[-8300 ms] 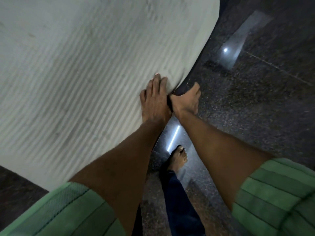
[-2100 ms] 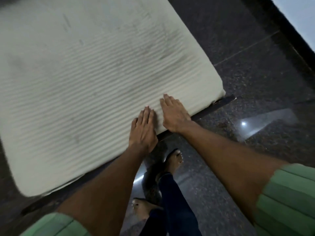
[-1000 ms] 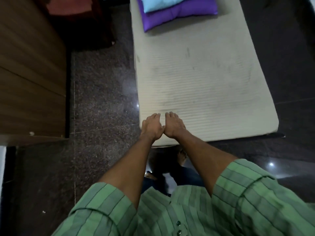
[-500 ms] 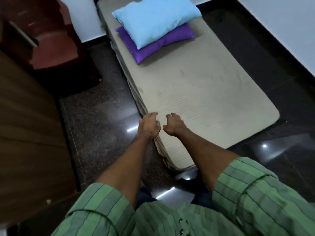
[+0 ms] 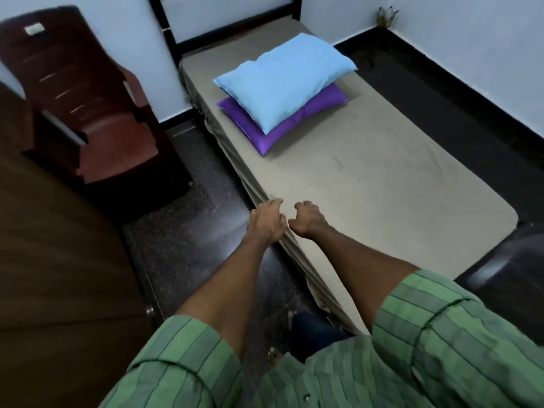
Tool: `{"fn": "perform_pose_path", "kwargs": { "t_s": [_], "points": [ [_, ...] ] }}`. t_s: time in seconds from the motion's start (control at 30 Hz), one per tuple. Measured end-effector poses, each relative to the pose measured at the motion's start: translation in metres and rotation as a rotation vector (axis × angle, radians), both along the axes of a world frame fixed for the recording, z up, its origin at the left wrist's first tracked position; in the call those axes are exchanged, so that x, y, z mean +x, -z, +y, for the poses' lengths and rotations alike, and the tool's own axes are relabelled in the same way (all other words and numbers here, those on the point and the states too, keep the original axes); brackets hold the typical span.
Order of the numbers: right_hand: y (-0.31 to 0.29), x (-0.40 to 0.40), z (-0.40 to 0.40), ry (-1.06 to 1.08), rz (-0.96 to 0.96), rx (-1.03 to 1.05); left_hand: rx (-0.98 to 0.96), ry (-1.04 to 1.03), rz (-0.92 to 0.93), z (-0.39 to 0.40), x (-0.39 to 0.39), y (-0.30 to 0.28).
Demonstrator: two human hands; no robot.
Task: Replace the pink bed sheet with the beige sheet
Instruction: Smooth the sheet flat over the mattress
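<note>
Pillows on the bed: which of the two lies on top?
The light blue pillow lies on top; the purple pillow sits beneath it, directly on the beige sheet.

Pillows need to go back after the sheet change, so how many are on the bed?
2, stacked near the head of the bed: a light blue pillow lying on a purple pillow. None seems hidden.

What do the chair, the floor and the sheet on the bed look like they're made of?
Chair: looks like moulded plastic, dark red-brown and slightly glossy, judging by its one-piece shape with slots in the back.
Floor: probably polished stone, dark and speckled, with a shiny reflection.
Sheet: woven cloth, matte beige, with fine ribbing and gathered folds along the side of the bed.
</note>
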State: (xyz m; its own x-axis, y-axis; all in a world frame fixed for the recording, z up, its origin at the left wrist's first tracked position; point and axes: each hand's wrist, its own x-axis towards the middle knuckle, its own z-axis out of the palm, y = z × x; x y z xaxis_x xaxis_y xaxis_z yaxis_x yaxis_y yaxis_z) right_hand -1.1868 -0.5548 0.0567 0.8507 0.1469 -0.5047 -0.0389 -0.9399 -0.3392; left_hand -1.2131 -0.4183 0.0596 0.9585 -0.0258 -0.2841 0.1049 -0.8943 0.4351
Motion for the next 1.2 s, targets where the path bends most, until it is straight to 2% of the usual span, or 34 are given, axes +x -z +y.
{"fn": "perform_pose_path", "kwargs": {
  "t_s": [0.17, 0.3, 0.43, 0.53, 0.6, 0.83, 1.1, 1.2],
  "points": [
    [-0.001, 0.096, 0.048, 0.086, -0.031, 0.044, 0.022, 0.078, -0.046, 0.037, 0.102, -0.001],
    [0.0, 0.21, 0.09, 0.134, -0.037, 0.088, 0.048, 0.066, -0.056, 0.073, 0.21, -0.01],
    [0.026, 0.326, 0.122, 0.193, -0.009, 0.106, 0.017, 0.072, -0.054, 0.099, 0.303, -0.016],
    [-0.005, 0.371, 0.136, 0.264, -0.047, 0.191, 0.026, 0.069, -0.087, 0.118, 0.374, -0.019],
    [-0.004, 0.403, 0.14, 0.302, -0.043, 0.219, 0.045, 0.096, -0.094, 0.128, 0.41, -0.02],
    [0.021, 0.521, 0.167, 0.575, -0.053, 0.276, 0.085, 0.277, -0.069, 0.15, 0.559, -0.013],
    [0.039, 0.662, 0.191, 1.041, -0.005, 0.352, 0.036, 0.493, -0.028, 0.173, 0.742, 0.027],
    [0.055, 0.714, 0.19, 1.246, 0.007, 0.351, 0.097, 0.599, 0.036, 0.177, 0.802, 0.047]
  ]
}}
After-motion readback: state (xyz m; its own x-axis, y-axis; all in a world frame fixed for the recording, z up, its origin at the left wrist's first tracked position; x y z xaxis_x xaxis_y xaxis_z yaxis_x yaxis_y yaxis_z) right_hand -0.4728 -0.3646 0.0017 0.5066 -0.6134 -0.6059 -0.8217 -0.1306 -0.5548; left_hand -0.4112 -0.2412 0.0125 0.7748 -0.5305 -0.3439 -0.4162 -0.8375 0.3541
